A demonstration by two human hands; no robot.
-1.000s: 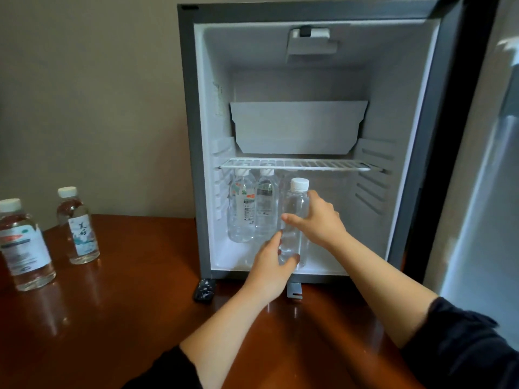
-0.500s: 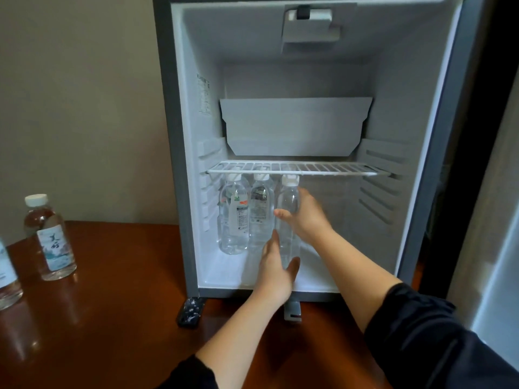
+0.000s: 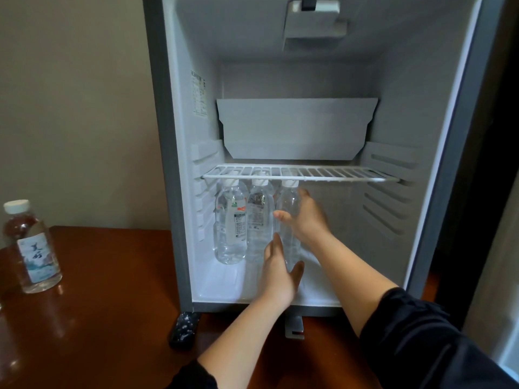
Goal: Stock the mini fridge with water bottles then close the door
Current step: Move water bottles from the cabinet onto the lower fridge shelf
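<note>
Your right hand point(image 3: 307, 220) curls round the upper part of the third water bottle point(image 3: 289, 203), thumb in front. Your left hand point(image 3: 279, 273), fingers straight, touches its lower part. Three bottles stand in a row under the wire shelf point(image 3: 337, 175) in the mini fridge point(image 3: 165, 164), and a fourth bottle point(image 3: 32, 248) stands on the wooden table point(image 3: 112, 276). A second ago the third bottle stood nearer the front, its cap clear of the shelf.

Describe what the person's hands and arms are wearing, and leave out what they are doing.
The left hand and the right hand are both bare, with no gloves, rings or watch in sight. The forearms are uncovered. Loose black fabric sleeves end near the elbows: the left sleeve and the fuller, creased right sleeve. No markings show on the fabric.
</note>
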